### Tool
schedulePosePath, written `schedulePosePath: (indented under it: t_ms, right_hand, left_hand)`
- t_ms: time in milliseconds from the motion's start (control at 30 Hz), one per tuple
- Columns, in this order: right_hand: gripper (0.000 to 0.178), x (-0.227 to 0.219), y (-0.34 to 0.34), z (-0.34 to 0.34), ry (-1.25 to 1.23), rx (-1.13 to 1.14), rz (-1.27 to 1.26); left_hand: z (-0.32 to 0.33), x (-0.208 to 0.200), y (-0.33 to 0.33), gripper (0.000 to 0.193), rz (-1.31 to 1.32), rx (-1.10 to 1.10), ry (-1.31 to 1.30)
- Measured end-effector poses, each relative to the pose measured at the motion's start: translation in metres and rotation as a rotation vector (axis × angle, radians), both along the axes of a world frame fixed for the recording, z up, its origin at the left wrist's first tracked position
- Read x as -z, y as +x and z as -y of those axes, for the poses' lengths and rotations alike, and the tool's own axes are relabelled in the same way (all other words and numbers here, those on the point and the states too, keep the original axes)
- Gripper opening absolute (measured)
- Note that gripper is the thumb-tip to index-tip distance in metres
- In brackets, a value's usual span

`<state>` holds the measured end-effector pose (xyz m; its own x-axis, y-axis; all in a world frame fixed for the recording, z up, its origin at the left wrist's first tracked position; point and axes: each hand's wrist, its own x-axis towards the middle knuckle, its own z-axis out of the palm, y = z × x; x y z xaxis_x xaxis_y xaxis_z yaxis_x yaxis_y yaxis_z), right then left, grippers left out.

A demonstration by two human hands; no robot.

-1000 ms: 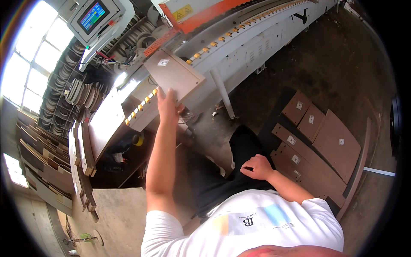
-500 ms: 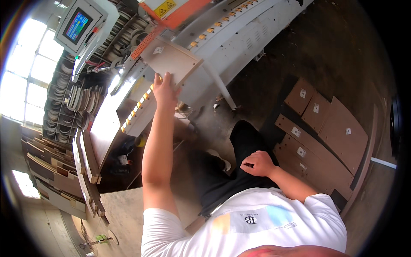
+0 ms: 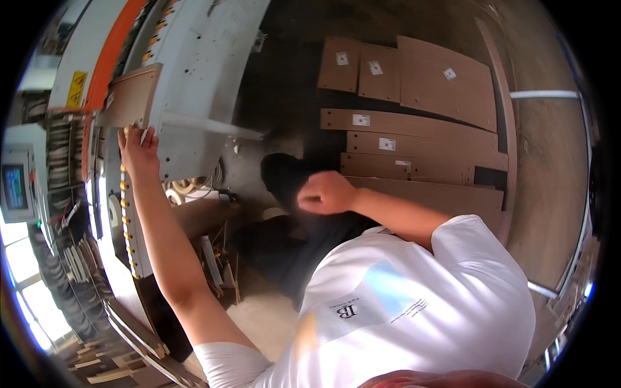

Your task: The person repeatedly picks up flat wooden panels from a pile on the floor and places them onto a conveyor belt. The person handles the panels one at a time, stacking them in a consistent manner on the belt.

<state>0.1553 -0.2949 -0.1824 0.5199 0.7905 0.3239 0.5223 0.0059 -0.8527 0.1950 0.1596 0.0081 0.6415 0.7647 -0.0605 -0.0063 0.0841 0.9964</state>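
Observation:
A brown wooden panel (image 3: 134,97) lies at the edge of a long machine (image 3: 200,71), partly under its orange-and-white housing. My left arm is stretched out to the left. My left hand (image 3: 139,152) is at the panel's near edge, its fingers partly extended and apart, with the fingertips at or touching that edge. My right hand (image 3: 326,193) hangs over my dark trousers, well away from the panel. Its fingers are curled in and nothing shows in them; the hand is slightly blurred.
Several brown panels (image 3: 446,77) with white labels lie on a dark base to the right. Yellow rollers (image 3: 124,204) line the machine's edge. A control screen (image 3: 16,187) stands far left. Tape rolls (image 3: 187,184) sit below the machine, and a pale slanting leg (image 3: 213,126) sticks out from it.
The view has swung to the right, so the machine now appears further left and the floor panels nearer the middle. My left hand remains at the panel's edge; my right hand is still curled.

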Motion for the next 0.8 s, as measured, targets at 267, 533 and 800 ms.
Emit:
schedulePosePath:
  t_ms: [267,533,800]
  right_hand:
    - [0.075,0.11,0.145,0.136,-0.999,0.51,-0.067]
    - [0.106,0.129,0.184,0.236,-1.325,0.541,0.133]
    - [0.06,0.132,0.21,0.242,-1.103,0.512,0.03]
  left_hand:
    - [0.195,0.094,-0.069,0.065,-0.286,0.437,0.099]
    - [0.334,0.201,-0.159,0.038,-0.295,0.436,0.306]
    - [0.325,0.188,-0.148,0.032,-0.383,0.459,0.307]
